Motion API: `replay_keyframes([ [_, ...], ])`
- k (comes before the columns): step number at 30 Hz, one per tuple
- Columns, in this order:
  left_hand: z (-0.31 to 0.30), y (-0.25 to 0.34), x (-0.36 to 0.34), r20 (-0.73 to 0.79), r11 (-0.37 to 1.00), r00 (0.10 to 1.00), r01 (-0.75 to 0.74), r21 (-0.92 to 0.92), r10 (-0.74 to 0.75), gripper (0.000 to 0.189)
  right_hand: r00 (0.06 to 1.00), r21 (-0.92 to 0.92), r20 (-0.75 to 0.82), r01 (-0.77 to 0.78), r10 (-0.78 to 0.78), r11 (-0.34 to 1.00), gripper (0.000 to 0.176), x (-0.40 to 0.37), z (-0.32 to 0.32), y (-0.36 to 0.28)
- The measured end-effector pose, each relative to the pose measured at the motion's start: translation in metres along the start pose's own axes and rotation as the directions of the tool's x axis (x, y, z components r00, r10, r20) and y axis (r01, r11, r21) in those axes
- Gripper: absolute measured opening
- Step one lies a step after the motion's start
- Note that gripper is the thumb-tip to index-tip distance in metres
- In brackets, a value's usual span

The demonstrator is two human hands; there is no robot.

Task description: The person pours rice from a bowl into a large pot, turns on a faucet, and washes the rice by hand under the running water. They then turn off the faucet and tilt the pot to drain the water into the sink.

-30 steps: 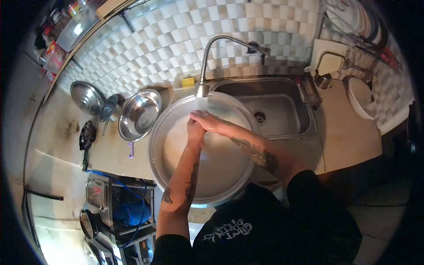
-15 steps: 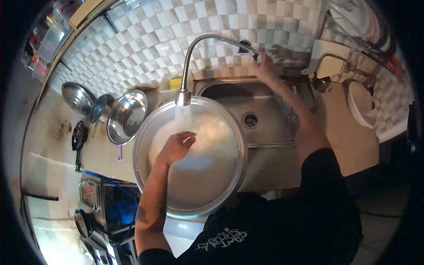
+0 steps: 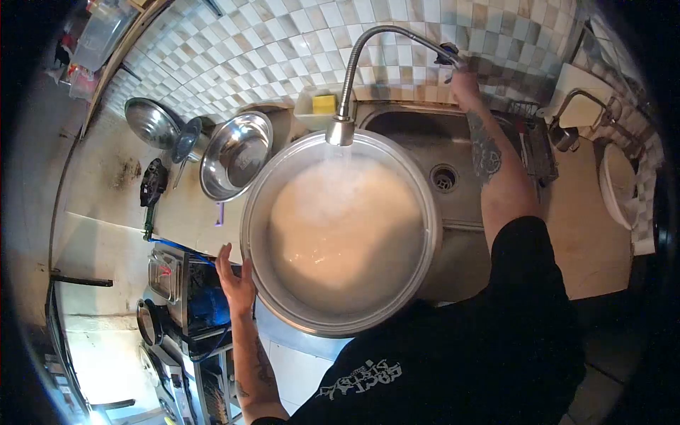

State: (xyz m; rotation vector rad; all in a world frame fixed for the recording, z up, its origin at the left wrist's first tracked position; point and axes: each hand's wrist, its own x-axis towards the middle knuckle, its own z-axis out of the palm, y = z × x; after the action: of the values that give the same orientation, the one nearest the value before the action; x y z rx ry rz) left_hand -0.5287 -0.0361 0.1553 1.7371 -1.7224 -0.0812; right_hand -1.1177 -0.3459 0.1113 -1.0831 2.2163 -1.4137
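Note:
My left hand [image 3: 239,289] is open, fingers spread, right at the left rim of a large round metal pot [image 3: 433,230]. Cloudy whitish water [image 3: 333,248] with a pale layer beneath it fills much of the pot. From the flexible metal faucet [image 3: 355,58], whose spout hangs over the pot's back edge, water runs in. Across the sink, my right hand [image 3: 465,91] is closed at the tap handle [image 3: 448,55] on the tiled wall; its fingers are partly hidden.
A metal sink [image 3: 397,127] with a drain lies right of the pot. To the left are a shiny metal bowl [image 3: 237,156], a lid [image 3: 152,122] and a black lighter-like tool [image 3: 151,185]. A yellow sponge [image 3: 324,104] sits behind the faucet. At right stands a white basin [image 3: 618,180].
My left hand has left the space over the water and moved down to the pot's left rim. The right hand stays at the tap. The view has shifted, and water still runs.

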Motion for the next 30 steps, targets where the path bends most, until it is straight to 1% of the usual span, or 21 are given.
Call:
replay_keyframes([
  [1, 0.013, -0.024, -0.01, -0.003, 0.964, 0.992, 0.123, -0.235, -0.128, 0.047, 0.998, 0.145, 0.034, -0.057, 0.052, 0.988, 0.041, 0.0, 0.003, 0.0],
  [3, 0.025, -0.039, -0.018, 0.037, 0.845, 0.962, 0.256, -0.47, -0.271, 0.046, 0.979, 0.45, 0.163, -0.187, 0.126, 0.873, 0.04, -0.001, 0.005, -0.002],
  [4, 0.029, -0.04, -0.02, 0.071, 0.757, 0.94, 0.313, -0.574, -0.335, 0.045, 0.96, 0.558, 0.25, -0.252, 0.13, 0.791, 0.04, 0.002, 0.004, 0.001],
  [5, 0.025, -0.03, -0.02, 0.06, 0.777, 0.922, 0.355, -0.52, -0.381, 0.039, 0.933, 0.622, 0.343, -0.313, 0.111, 0.718, 0.041, 0.008, 0.006, 0.009],
  [7, 0.026, -0.036, -0.021, 0.164, 0.653, 0.881, 0.443, -0.614, -0.443, 0.035, 0.845, 0.648, 0.535, -0.421, 0.014, 0.634, 0.048, 0.024, -0.006, 0.023],
  [8, 0.026, -0.036, -0.02, 0.22, 0.585, 0.859, 0.483, -0.652, -0.463, 0.033, 0.818, 0.625, 0.576, -0.444, 0.004, 0.642, 0.053, 0.026, -0.009, 0.03],
  [9, 0.025, -0.036, -0.024, 0.239, 0.574, 0.871, 0.467, -0.673, -0.429, 0.033, 0.789, 0.601, 0.615, -0.464, -0.005, 0.651, 0.058, 0.029, -0.011, 0.037],
  [11, 0.017, -0.005, -0.023, 0.279, 0.55, 0.897, 0.433, -0.714, -0.344, 0.035, 0.801, 0.495, 0.594, -0.437, 0.074, 0.751, 0.071, -0.019, -0.02, 0.016],
  [13, 0.016, 0.007, -0.024, 0.24, 0.702, 0.944, 0.33, -0.631, -0.229, 0.038, 0.718, 0.464, 0.696, -0.468, 0.018, 0.752, 0.085, -0.112, -0.038, -0.002],
  [14, 0.015, 0.008, -0.024, 0.218, 0.765, 0.963, 0.261, -0.589, -0.161, 0.04, 0.594, 0.459, 0.804, -0.605, -0.015, 0.651, 0.08, -0.153, -0.047, 0.003],
  [15, 0.032, -0.028, -0.029, 0.261, 0.61, 0.944, 0.331, -0.72, -0.204, 0.042, 0.805, 0.756, 0.56, -0.401, -0.194, 0.516, 0.067, -0.198, -0.016, 0.032],
  [16, 0.034, -0.02, -0.027, 0.335, 0.419, 0.903, 0.423, -0.803, -0.27, 0.042, 0.704, 0.678, 0.694, -0.567, -0.153, 0.468, 0.06, -0.228, -0.009, 0.049],
  [18, 0.029, 0.002, -0.024, 0.521, 0.0, 0.783, 0.554, -0.832, -0.34, 0.045, 0.545, 0.566, 0.824, -0.808, -0.157, 0.166, 0.05, -0.269, -0.04, 0.015],
  [19, 0.028, -0.007, -0.023, 0.605, -0.164, 0.72, 0.588, -0.792, -0.341, 0.046, 0.531, 0.553, 0.832, -0.815, -0.161, 0.174, 0.048, -0.269, -0.04, 0.013],
  [22, 0.013, 0.01, -0.026, 0.546, 0.026, 0.76, 0.591, -0.806, -0.352, 0.046, 0.526, 0.538, 0.843, -0.819, -0.111, 0.201, 0.045, -0.26, -0.028, 0.025],
  [23, 0.007, 0.019, -0.024, 0.552, 0.01, 0.747, 0.598, -0.802, -0.37, 0.046, 0.518, 0.523, 0.851, -0.824, -0.085, 0.218, 0.044, -0.258, -0.023, 0.028],
  [25, -0.005, 0.031, -0.028, 0.556, -0.026, 0.713, 0.605, -0.796, -0.428, 0.045, 0.511, 0.522, 0.853, -0.842, -0.11, 0.135, 0.042, -0.261, -0.012, 0.03],
  [26, -0.008, 0.027, -0.03, 0.531, 0.019, 0.719, 0.602, -0.799, -0.448, 0.043, 0.5, 0.511, 0.857, -0.854, -0.124, 0.091, 0.041, -0.264, -0.007, 0.031],
  [28, -0.018, 0.012, -0.029, 0.48, 0.107, 0.732, 0.594, -0.797, -0.483, 0.042, 0.49, 0.51, 0.856, -0.852, -0.163, 0.119, 0.041, -0.269, 0.001, 0.034],
  [29, -0.026, 0.007, -0.028, 0.499, 0.086, 0.723, 0.604, -0.793, -0.478, 0.041, 0.492, 0.515, 0.852, -0.849, -0.18, 0.116, 0.041, -0.271, 0.005, 0.035],
  [30, -0.032, 0.0, -0.029, 0.455, 0.227, 0.757, 0.601, -0.766, -0.469, 0.041, 0.491, 0.518, 0.848, -0.848, -0.2, 0.114, 0.041, -0.272, 0.01, 0.035],
])
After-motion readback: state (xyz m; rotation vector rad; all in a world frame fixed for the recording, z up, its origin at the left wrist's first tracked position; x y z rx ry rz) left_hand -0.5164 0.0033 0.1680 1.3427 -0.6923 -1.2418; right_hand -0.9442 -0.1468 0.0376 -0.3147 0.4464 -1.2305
